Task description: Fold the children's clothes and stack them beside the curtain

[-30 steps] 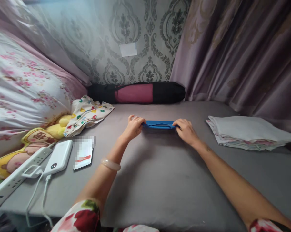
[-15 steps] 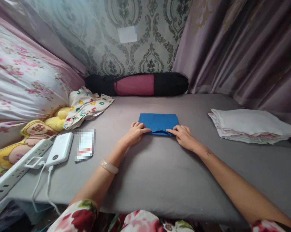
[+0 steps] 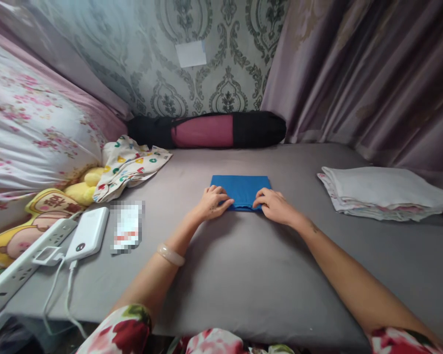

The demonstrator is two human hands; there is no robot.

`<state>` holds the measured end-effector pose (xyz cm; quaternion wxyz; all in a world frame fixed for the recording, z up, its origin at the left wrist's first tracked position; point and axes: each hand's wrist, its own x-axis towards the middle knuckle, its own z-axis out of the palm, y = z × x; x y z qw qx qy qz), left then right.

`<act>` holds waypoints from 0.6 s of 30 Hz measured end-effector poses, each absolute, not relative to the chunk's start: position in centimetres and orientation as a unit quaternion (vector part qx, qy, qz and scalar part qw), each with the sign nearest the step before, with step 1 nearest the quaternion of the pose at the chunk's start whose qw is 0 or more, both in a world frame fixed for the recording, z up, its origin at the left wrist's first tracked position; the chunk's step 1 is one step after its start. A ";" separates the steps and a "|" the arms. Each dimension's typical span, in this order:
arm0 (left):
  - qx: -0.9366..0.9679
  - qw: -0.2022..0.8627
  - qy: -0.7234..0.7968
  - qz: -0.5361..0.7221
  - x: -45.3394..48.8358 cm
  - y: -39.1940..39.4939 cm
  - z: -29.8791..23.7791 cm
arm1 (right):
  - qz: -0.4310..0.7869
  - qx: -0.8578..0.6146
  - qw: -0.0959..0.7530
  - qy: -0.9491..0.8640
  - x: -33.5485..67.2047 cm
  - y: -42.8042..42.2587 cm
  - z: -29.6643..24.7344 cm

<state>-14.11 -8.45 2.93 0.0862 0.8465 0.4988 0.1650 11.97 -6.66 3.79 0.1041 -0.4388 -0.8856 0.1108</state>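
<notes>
A folded blue cloth (image 3: 240,189) lies flat as a small rectangle on the grey-covered surface. Its near edge shows layered, slightly puckered folds. At the near left corner my left hand (image 3: 212,202) has its thumb and fingers closed on that edge. My right hand (image 3: 276,205) pinches the near right part of the same edge, fingers curled. Both hands partly hide the corners. A pale bangle (image 3: 171,255) circles my left forearm.
On the left are a white power bank (image 3: 87,233), a power strip (image 3: 26,263) with cables, a blurred packet (image 3: 127,227), a yellow plush (image 3: 30,221) and a patterned cloth (image 3: 133,164). Folded white cloths (image 3: 383,189) lie right; a black-and-pink roll bag (image 3: 203,132) lies at the back.
Both hands have moved slightly inward along the near edge, and their fingers are now more curled around it. The cloth stays in nearly the same place; the view has shifted a little.
</notes>
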 end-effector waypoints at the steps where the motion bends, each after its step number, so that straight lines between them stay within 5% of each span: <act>1: 0.832 0.074 0.520 0.177 -13.5 -7.8 3.0 | 0.112 -0.449 0.124 -0.878 11.2 -6.0 3.9; 5: 0.790 0.013 0.587 0.174 -10.8 -4.9 2.5 | 0.049 -0.506 0.173 -0.843 7.6 -3.8 3.3; 18: 0.809 -0.003 0.581 0.087 -8.3 -2.7 -0.7 | 0.034 -0.543 0.067 -0.837 5.5 -2.3 0.0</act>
